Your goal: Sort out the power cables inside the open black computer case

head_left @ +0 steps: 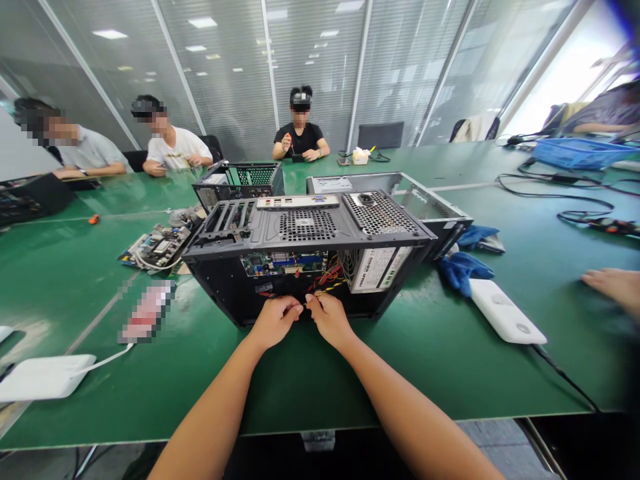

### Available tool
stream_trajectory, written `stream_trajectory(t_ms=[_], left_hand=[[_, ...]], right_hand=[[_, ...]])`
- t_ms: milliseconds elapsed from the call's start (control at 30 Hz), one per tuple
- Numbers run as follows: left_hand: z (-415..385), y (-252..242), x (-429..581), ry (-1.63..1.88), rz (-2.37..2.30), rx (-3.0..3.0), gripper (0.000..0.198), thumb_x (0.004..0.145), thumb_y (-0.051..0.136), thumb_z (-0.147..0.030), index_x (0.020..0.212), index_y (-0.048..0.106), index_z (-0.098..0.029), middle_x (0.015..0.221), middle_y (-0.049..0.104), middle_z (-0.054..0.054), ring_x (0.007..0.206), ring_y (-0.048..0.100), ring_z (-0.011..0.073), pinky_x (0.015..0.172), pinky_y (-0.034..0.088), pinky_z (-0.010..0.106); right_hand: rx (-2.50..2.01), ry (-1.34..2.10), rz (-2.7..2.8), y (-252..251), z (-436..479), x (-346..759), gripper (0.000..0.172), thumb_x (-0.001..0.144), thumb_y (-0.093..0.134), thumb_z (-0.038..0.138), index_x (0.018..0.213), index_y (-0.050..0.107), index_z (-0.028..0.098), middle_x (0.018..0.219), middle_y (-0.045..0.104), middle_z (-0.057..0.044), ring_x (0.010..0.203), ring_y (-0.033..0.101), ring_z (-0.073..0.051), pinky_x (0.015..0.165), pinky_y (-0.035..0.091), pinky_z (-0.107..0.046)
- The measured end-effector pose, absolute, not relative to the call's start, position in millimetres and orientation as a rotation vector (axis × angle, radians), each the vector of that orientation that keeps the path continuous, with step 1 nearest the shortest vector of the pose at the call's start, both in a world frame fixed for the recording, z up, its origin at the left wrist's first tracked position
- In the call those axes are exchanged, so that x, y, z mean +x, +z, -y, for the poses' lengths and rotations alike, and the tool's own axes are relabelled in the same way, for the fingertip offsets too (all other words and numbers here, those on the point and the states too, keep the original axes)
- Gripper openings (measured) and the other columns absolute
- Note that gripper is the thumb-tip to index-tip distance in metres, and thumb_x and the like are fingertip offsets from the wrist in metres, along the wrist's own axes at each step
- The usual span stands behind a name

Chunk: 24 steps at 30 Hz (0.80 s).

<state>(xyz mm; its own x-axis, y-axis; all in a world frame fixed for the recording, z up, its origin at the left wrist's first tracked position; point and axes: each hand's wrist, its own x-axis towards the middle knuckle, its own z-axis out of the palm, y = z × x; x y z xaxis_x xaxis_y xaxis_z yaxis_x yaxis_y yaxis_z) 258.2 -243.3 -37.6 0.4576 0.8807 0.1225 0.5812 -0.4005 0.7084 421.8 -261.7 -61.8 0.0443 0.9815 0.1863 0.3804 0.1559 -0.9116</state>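
Note:
A black computer case point(220, 280) stands on the green table with its side open towards me and its vented back panel facing up. Inside show a motherboard point(260, 263), a power supply point(383, 268) and a bundle of red, yellow and black cables point(330, 275). At the open side, my left hand point(274, 321) is closed in a pinch near the cable ends. Close beside it, my right hand point(330, 320) pinches a yellow-and-black cable point(336, 287) that runs from the power supply. The fingertips of both hands almost meet, and the cable's end is hidden between them.
Behind are another open case point(240, 180) and a metal case shell point(430, 200). Loose circuit boards point(157, 247) lie left; blue gloves point(465, 265) and a white power bank point(505, 310) lie right. A person's hand point(613, 287) rests at the right edge. Several people sit around the table point(280, 393).

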Motion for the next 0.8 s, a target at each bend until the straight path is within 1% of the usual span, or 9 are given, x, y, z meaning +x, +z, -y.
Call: stream_trajectory(t_ms=[67, 167, 400, 633, 800], left_hand=[[243.0, -38.1, 258.2, 0.662, -1.186, 2.156, 0.029, 0.091, 0.046, -0.029, 0.071, 0.062, -0.017, 0.067, 0.064, 0.000, 0.063, 0.056, 0.0124, 0.064, 0.038, 0.023], [242.9, -38.8, 258.2, 0.657, -1.152, 2.187, 0.031, 0.093, 0.042, -0.029, 0.072, 0.062, -0.017, 0.067, 0.062, 0.001, 0.066, 0.056, 0.0132, 0.066, 0.039, 0.023], [243.6, -37.8, 257.9, 0.658, -1.175, 2.173, 0.028, 0.092, 0.046, -0.029, 0.070, 0.060, -0.017, 0.068, 0.062, 0.001, 0.064, 0.056, 0.0128, 0.065, 0.038, 0.023], [241.5, -39.8, 258.2, 0.644, -1.131, 2.220, 0.032, 0.095, 0.039, -0.028, 0.073, 0.060, -0.016, 0.064, 0.058, 0.000, 0.063, 0.053, 0.0128, 0.063, 0.036, 0.023], [243.2, -38.8, 258.1, 0.655, -1.168, 2.203, 0.027, 0.092, 0.047, -0.029, 0.073, 0.061, -0.016, 0.067, 0.060, 0.000, 0.062, 0.053, 0.0113, 0.062, 0.036, 0.022]], right_hand=[[-1.379, 0.809, 1.496, -62.0, 261.7, 421.6, 0.035, 0.091, 0.043, 0.042, 0.064, 0.053, 0.021, 0.055, 0.054, 0.001, 0.054, 0.054, -0.015, 0.055, 0.039, -0.025], [-1.374, 0.804, 1.497, -61.9, 261.7, 421.5, 0.036, 0.091, 0.043, 0.042, 0.064, 0.053, 0.021, 0.055, 0.053, 0.001, 0.053, 0.052, -0.014, 0.055, 0.038, -0.025], [-1.390, 0.810, 1.503, -60.7, 261.9, 421.7, 0.037, 0.091, 0.043, 0.042, 0.062, 0.050, 0.021, 0.055, 0.052, 0.001, 0.054, 0.052, -0.014, 0.055, 0.037, -0.025], [-1.394, 0.788, 1.512, -62.6, 261.4, 422.0, 0.037, 0.091, 0.043, 0.042, 0.062, 0.051, 0.021, 0.056, 0.054, 0.001, 0.056, 0.053, -0.014, 0.057, 0.037, -0.025], [-1.395, 0.778, 1.524, -61.7, 261.7, 422.3, 0.037, 0.091, 0.043, 0.041, 0.061, 0.049, 0.021, 0.056, 0.053, 0.001, 0.056, 0.053, -0.014, 0.057, 0.037, -0.025]])
